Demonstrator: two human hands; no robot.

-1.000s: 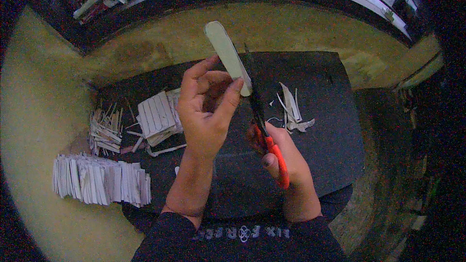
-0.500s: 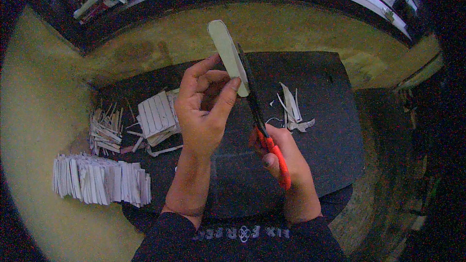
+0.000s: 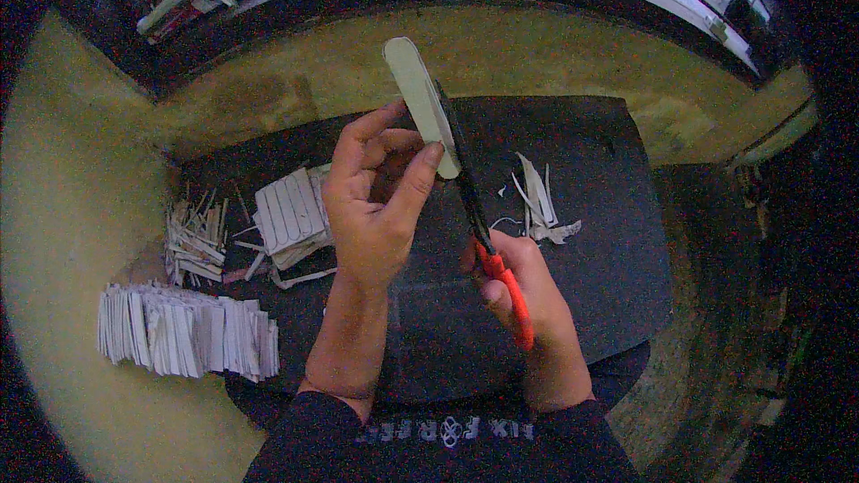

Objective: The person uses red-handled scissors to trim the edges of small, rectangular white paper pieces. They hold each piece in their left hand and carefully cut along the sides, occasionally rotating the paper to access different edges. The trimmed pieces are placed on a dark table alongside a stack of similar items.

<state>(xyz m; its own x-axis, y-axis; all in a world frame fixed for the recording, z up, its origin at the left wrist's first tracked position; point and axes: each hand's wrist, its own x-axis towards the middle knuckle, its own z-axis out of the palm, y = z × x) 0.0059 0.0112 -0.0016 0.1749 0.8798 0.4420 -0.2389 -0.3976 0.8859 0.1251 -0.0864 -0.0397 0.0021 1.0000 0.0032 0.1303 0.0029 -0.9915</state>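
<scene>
Between thumb and fingers, my left hand (image 3: 376, 192) pinches a long pale strip with rounded ends (image 3: 414, 94), held tilted above the table. It looks like card or stiff paper, but I cannot tell which. My right hand (image 3: 528, 295) grips a pair of scissors (image 3: 503, 279) with red handles and black blades. The blades point up and away, along the strip's right edge, close against it. A fold or sliver shows at that edge beside the blades.
On the black table (image 3: 591, 286), white offcuts (image 3: 539, 201) lie at right. Left of my hand is a stack of sheets with rounded strip outlines (image 3: 291, 210), and beyond it a heap of thin scraps (image 3: 195, 237). A long row of packed white strips (image 3: 188, 331) stands at near left.
The scissor blades have tipped slightly left, closer to the strip's edge, and the handles have shifted a little. My left hand and the strip stay almost still.
</scene>
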